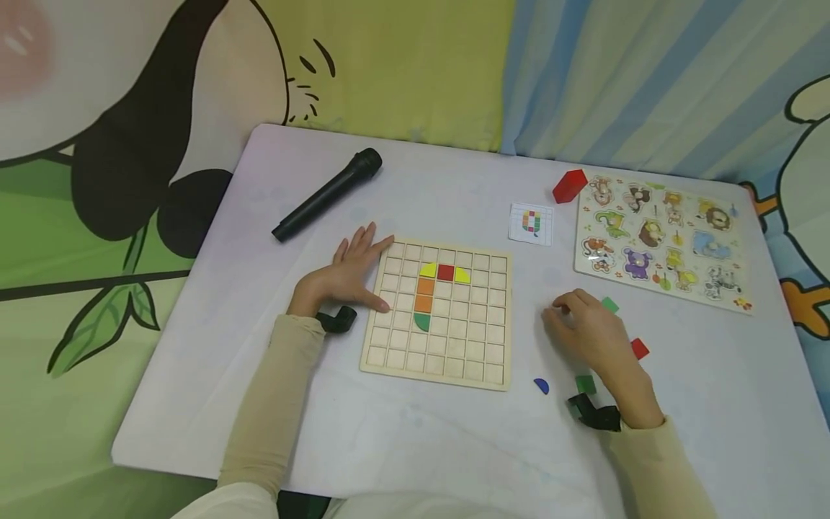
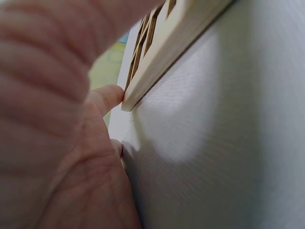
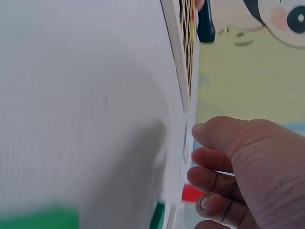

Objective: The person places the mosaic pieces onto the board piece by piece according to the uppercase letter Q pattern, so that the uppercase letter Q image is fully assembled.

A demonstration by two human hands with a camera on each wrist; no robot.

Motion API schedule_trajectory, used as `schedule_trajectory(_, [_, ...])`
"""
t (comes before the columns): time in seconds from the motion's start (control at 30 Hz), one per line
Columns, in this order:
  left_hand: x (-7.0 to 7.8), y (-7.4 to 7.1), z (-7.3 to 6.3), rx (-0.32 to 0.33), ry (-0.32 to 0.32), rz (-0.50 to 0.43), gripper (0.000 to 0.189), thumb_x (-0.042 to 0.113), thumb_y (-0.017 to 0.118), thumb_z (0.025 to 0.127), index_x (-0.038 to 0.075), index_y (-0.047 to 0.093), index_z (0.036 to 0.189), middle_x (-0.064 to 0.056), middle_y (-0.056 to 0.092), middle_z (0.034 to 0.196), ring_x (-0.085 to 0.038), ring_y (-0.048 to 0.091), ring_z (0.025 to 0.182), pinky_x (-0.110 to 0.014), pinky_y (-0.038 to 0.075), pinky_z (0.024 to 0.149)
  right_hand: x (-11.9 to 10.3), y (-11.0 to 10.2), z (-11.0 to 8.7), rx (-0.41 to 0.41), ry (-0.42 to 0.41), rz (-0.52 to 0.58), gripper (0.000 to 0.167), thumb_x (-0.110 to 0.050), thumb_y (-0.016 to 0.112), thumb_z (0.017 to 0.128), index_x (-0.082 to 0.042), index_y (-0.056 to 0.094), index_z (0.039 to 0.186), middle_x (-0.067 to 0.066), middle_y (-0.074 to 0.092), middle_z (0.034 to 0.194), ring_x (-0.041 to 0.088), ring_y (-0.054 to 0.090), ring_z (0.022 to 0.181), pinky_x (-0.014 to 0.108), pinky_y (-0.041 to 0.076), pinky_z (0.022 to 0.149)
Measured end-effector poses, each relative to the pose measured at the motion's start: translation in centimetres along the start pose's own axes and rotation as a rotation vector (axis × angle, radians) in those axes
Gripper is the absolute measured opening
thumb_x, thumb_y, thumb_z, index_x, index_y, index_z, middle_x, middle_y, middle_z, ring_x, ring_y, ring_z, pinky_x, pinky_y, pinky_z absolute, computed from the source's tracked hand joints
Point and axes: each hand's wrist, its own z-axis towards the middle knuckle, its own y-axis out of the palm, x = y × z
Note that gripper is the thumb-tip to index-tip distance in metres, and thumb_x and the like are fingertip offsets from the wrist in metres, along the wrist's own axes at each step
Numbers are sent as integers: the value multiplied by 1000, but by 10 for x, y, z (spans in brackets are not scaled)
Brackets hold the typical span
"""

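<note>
A wooden grid board (image 1: 476,353) lies on the table with colored pieces set in it: a red square (image 1: 445,272) between two yellow pieces (image 1: 428,270), orange squares (image 1: 424,295) and a green rounded piece (image 1: 421,321). My left hand (image 1: 346,277) spreads its fingers along the board's left edge, thumb and a finger touching it. To the right of the board, my right hand (image 1: 586,328) hovers with loosely curled fingers; in the right wrist view a gap shows between thumb and index finger, with no piece visible. Around it lie green squares (image 1: 586,384), a red square (image 1: 640,349) and a blue half-round piece (image 1: 541,386).
A small card (image 1: 531,224) with a colored pattern lies beyond the board. Behind it are a red block (image 1: 570,187) and an animal puzzle board (image 1: 661,238). A black microphone (image 1: 327,194) rests at the far left. Patterned cloth (image 1: 415,72) hangs past the table's back edge.
</note>
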Motion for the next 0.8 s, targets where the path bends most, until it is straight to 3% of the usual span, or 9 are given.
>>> schedule_trajectory(0.23, [1, 1, -1, 4, -5, 3, 130, 48, 88, 65, 23, 2, 159, -6, -26, 160, -24, -27, 147, -48, -16, 119, 38, -20, -12, 55, 112, -17, 24, -15, 68, 88, 3, 66, 104, 18, 65, 97, 33, 60, 82, 48, 48, 67])
schedule_trajectory(0.43, [0, 2, 0, 8, 1, -4, 130, 48, 88, 65, 22, 2, 159, -7, -26, 161, -24, -26, 147, -48, -16, 119, 61, -25, -15, -5, 212, -45, 34, -19, 67, 89, 6, 62, 111, 24, 59, 105, 39, 56, 89, 53, 47, 70])
schedule_trajectory(0.8, [1, 1, 0, 8, -1, -11, 129, 47, 88, 65, 22, 3, 159, -7, -25, 161, -24, -26, 147, -48, -16, 119, 76, -22, -13, -98, 278, -50, 46, -23, 67, 90, 9, 55, 120, 29, 52, 112, 46, 52, 97, 60, 46, 78])
